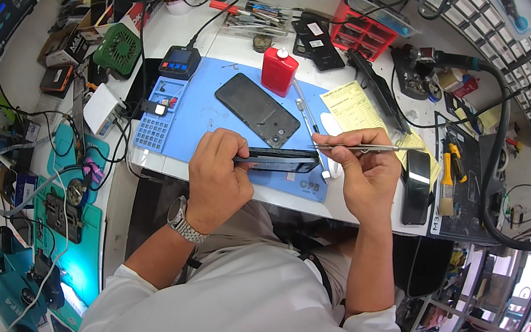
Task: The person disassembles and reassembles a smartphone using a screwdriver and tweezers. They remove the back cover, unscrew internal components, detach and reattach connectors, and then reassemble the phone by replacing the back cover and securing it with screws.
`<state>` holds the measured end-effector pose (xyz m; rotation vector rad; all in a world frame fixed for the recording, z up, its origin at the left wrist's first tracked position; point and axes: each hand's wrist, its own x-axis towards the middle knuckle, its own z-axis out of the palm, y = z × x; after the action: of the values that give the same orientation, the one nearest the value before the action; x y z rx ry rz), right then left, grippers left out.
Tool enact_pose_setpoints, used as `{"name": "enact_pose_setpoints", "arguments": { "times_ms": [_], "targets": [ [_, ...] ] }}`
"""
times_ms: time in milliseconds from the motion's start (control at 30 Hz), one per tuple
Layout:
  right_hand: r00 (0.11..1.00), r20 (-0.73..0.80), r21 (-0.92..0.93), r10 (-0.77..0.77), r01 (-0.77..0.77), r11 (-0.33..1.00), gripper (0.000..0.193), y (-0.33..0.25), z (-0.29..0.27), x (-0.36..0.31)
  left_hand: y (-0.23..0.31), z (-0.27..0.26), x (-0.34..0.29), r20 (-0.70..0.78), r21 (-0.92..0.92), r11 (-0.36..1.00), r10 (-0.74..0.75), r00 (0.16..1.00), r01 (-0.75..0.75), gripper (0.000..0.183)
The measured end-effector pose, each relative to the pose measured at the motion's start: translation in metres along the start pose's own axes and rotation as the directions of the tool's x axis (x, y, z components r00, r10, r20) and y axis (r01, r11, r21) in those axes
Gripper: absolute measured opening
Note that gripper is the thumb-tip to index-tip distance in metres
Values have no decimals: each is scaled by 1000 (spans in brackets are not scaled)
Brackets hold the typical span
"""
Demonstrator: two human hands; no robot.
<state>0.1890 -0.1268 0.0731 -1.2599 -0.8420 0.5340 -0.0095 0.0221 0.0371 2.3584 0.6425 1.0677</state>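
Observation:
My left hand is closed around one end of a dark smartphone, which is tilted edge-up over the front of the blue work mat. My right hand pinches a pair of metal tweezers, their tips pointing left close to the phone's far end. Just beyond, a black phone back cover with camera holes lies on the mat. Behind it stands a red bottle with a white cap. A slim brush-like tool rests to the bottle's right.
Left of the mat are a small blue-screened device, a green fan and tangled cables. At right lie yellow paper sheets, another phone, a yellow-handled brush and a black hose. Red drawers stand behind.

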Motion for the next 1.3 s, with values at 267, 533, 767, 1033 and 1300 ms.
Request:
{"name": "enact_pose_setpoints", "arguments": {
  "times_ms": [267, 533, 767, 1033, 1300],
  "targets": [
    [996, 33, -46, 83, -81, 996, 20, 3, 0, -1, 1, 0, 0, 6, 3, 1000, -20, 1000, 20, 33],
    [991, 71, -174, 116, -103, 979, 23, -5, 2, 2, 0, 0, 2, 2, 17, 1000, 8, 1000, -8, 32],
    [993, 47, -163, 107, -98, 982, 21, -4, 3, 2, 1, 0, 2, 5, -2, 1000, -19, 1000, 19, 32],
    [997, 66, 27, 31, -33, 999, 20, -1, 13, 2, -1, -1, 1, -5, -34, 999, -15, 1000, 15, 32],
    [990, 113, -182, -88, 107, 977, 16, 9, 55, 3, -4, -1, 1, -5, -53, 998, -29, 1000, 29, 32]
  ]
}}
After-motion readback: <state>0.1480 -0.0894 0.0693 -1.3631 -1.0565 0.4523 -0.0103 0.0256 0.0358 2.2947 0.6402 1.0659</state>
